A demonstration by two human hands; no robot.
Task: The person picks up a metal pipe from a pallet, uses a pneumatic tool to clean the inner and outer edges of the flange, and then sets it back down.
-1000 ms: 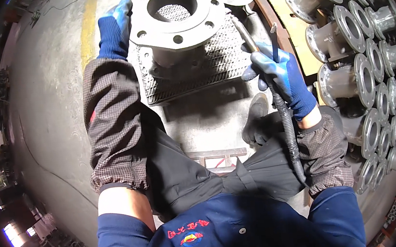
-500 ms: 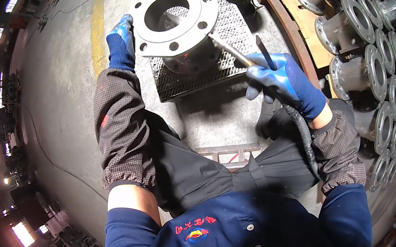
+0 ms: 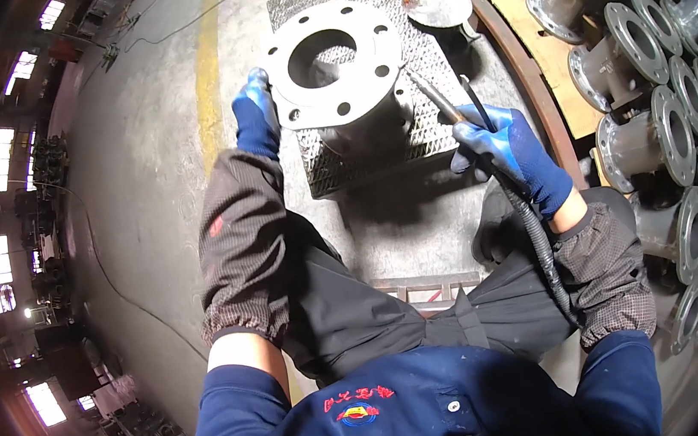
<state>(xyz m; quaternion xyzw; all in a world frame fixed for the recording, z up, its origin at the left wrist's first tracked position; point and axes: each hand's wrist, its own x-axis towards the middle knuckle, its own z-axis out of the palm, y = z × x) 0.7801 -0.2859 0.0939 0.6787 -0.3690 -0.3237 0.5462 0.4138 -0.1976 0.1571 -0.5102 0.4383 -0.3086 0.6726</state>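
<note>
A grey flanged pipe [image 3: 305, 98] stands upright, its broad ring flange with several bolt holes facing up. Gloved in blue, my left hand [image 3: 256, 108] grips the flange's left rim, its thumb hidden. My right hand [image 3: 500, 145], in a matching glove, is closed round what looks like a welding torch [image 3: 443, 102]. The torch slants up and left, its tip close to the flange's right edge; I cannot tell whether they touch. A black pointed part [image 3: 474, 99] sticks up beside it. From the hand a black corrugated hose [image 3: 537, 240] runs down along my right forearm.
Under the pipe is a textured metal block [image 3: 428, 80]. A round plate [image 3: 438, 5] on a stand is to its right. Several flanged pipes [image 3: 633, 142] are stacked at far right, behind a brown metal rail [image 3: 520, 61]. A cable [image 3: 105, 271] crosses the left floor.
The view has shifted, so the scene sits lower and to the right. The flange seems turned slightly counterclockwise. An orange glow on the pipe's side no longer shows. Both hands keep their holds.
</note>
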